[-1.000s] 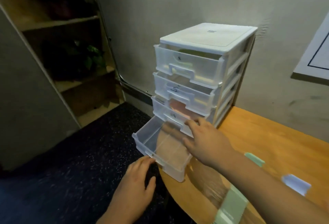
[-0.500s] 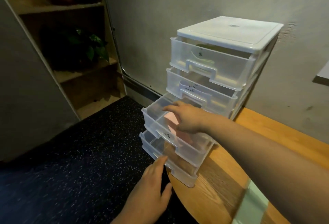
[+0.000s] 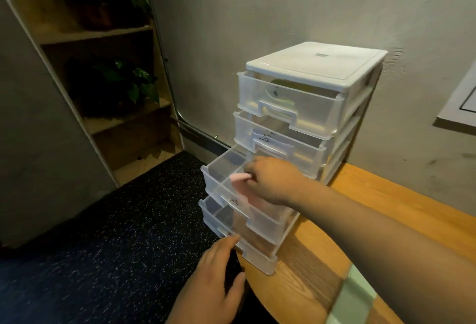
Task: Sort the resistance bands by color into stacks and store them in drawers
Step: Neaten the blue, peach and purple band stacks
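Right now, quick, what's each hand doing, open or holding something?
Left hand: open, fingers straight at the bottom drawer front.
Right hand: holding a pink resistance band in the third drawer.

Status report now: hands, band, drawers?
Right hand holds pink band in open third drawer. Left hand open, fingertips at bottom drawer. Nothing in the way.

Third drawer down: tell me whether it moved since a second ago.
Yes. The third drawer slid out from the cabinet, toward the camera.

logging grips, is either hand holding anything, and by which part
The right hand pinches the pink band near one end, over the third drawer. The left hand holds nothing, touching the bottom drawer.
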